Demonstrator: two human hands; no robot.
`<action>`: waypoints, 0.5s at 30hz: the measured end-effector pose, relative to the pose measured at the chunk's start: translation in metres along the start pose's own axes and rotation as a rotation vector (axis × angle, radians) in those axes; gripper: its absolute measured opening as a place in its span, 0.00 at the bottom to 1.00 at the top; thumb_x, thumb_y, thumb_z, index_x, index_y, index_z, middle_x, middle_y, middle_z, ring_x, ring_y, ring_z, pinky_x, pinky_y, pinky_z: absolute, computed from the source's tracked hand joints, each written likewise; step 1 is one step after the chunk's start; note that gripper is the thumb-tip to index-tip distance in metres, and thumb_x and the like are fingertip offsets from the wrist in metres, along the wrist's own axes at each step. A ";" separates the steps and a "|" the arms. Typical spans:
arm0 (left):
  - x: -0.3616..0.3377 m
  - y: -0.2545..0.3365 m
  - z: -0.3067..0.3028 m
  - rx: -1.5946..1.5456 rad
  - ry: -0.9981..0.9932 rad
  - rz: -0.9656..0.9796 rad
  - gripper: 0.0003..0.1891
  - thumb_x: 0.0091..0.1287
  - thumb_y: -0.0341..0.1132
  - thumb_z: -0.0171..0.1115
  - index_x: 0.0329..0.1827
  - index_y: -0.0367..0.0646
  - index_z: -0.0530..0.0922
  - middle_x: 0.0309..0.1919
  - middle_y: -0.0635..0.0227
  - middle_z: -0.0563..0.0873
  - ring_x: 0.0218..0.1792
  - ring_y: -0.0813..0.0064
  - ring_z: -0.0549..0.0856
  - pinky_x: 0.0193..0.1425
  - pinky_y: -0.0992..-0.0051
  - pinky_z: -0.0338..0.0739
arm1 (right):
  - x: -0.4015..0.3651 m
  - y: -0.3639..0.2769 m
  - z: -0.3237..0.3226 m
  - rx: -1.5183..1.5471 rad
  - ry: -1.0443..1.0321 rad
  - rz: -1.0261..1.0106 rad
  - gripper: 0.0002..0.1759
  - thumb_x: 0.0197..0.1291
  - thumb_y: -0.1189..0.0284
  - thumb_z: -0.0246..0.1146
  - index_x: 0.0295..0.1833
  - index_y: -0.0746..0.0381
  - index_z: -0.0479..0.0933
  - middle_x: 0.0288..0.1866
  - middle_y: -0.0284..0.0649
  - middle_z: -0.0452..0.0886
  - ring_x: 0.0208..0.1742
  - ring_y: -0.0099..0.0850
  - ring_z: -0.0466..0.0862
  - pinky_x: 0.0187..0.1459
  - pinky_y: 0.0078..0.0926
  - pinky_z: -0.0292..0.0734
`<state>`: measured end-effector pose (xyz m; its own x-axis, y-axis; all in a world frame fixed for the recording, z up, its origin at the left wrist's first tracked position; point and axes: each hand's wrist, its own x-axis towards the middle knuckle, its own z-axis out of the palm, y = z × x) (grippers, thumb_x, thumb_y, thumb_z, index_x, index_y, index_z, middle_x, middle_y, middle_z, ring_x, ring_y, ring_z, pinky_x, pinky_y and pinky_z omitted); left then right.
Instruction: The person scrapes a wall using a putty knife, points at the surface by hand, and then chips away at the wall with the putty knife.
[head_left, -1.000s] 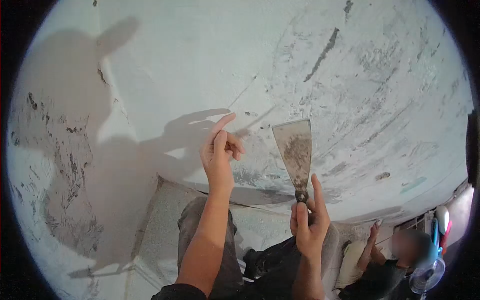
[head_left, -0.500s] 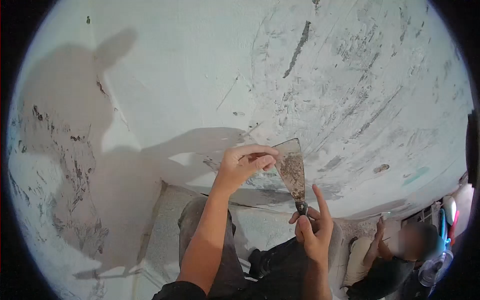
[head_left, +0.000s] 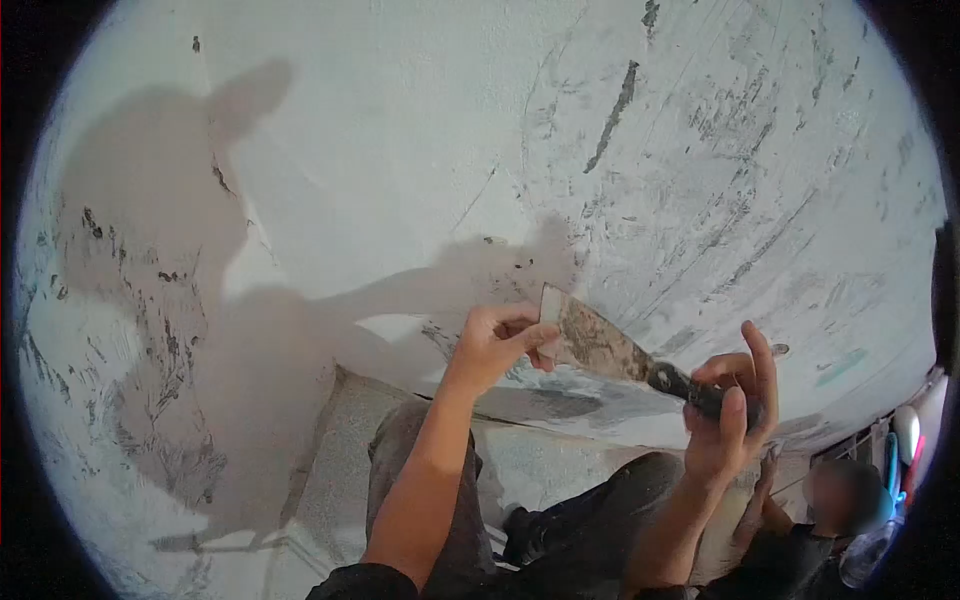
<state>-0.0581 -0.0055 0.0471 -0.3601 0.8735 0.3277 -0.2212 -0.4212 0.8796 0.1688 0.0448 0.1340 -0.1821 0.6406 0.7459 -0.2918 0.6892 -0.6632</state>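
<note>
A putty knife [head_left: 603,340], its metal blade stained with dried residue, lies slantwise before me, blade toward the upper left and dark handle toward the lower right. My right hand [head_left: 728,415] is closed around the handle, thumb on top and one finger stretched upward. At the other end, my left hand [head_left: 505,345] has thumb and fingers closed at the blade's wide edge. Part of the handle is hidden by the right hand's fingers.
A pale wall [head_left: 400,150] with dark scrapes and patches rises in front, my shadow across it. Below it runs a grey ledge or floor [head_left: 340,430]. Another person [head_left: 790,530] sits low at the right, near a white, blue and red item [head_left: 905,450].
The putty knife has turned from nearly upright to slantwise. My right hand has moved right and up with the handle, while my left thumb now lies over the blade's edge.
</note>
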 end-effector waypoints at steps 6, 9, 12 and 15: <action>0.000 -0.004 0.002 0.133 0.110 0.017 0.10 0.66 0.35 0.67 0.32 0.35 0.84 0.20 0.69 0.83 0.20 0.81 0.82 0.24 0.81 0.73 | 0.025 -0.010 0.069 0.513 -0.195 -0.170 0.21 0.67 0.63 0.57 0.24 0.66 0.73 0.20 0.39 0.73 0.17 0.28 0.68 0.23 0.25 0.59; 0.001 -0.005 -0.007 0.075 0.234 0.105 0.14 0.70 0.40 0.63 0.33 0.36 0.83 0.17 0.70 0.81 0.18 0.83 0.79 0.23 0.81 0.71 | 0.041 -0.033 0.085 0.681 -0.265 -0.238 0.24 0.62 0.70 0.56 0.14 0.58 0.57 0.10 0.32 0.60 0.10 0.25 0.56 0.16 0.26 0.48; 0.002 -0.004 -0.015 0.012 0.316 0.199 0.19 0.74 0.45 0.57 0.33 0.38 0.83 0.15 0.71 0.79 0.16 0.83 0.77 0.22 0.81 0.70 | 0.060 -0.057 0.095 0.562 -0.303 -0.399 0.25 0.65 0.63 0.51 0.15 0.53 0.55 0.08 0.28 0.55 0.08 0.21 0.51 0.15 0.21 0.45; 0.002 0.000 -0.017 -0.006 0.353 0.269 0.23 0.75 0.49 0.53 0.32 0.38 0.81 0.16 0.70 0.77 0.15 0.80 0.75 0.20 0.78 0.67 | 0.067 -0.048 0.114 0.636 -0.270 -0.453 0.24 0.64 0.60 0.51 0.15 0.50 0.54 0.08 0.26 0.54 0.08 0.18 0.50 0.14 0.18 0.45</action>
<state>-0.0744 -0.0081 0.0414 -0.6929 0.5959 0.4058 -0.0824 -0.6246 0.7766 0.0635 0.0163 0.2231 -0.1147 0.1880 0.9755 -0.8522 0.4860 -0.1939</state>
